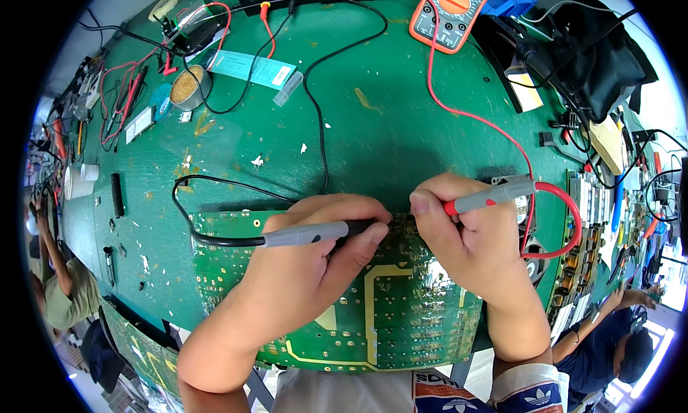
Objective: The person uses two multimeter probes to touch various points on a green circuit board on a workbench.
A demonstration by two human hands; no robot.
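Note:
A large green circuit board (344, 341) lies in front of me at the near edge of the table, solder side up. My left hand (322, 241) is closed round a grey and black test probe (304, 234), held over the board's upper middle. In my right hand (469, 234) a grey and red test probe (494, 197) is gripped the same way, a little to the right. Both probe tips are hidden by my fingers, so I cannot tell whether they touch the board. The red lead (573, 219) loops beside my right wrist; the black lead (183, 205) curls left of the board.
An orange multimeter (454, 5) lies at the far right of the green table (358, 141). A tin (188, 88) and a light-blue packet (254, 68) sit far left. More circuit boards (573, 248) line the right side. Two other people (68, 291) (605, 348) work at the sides.

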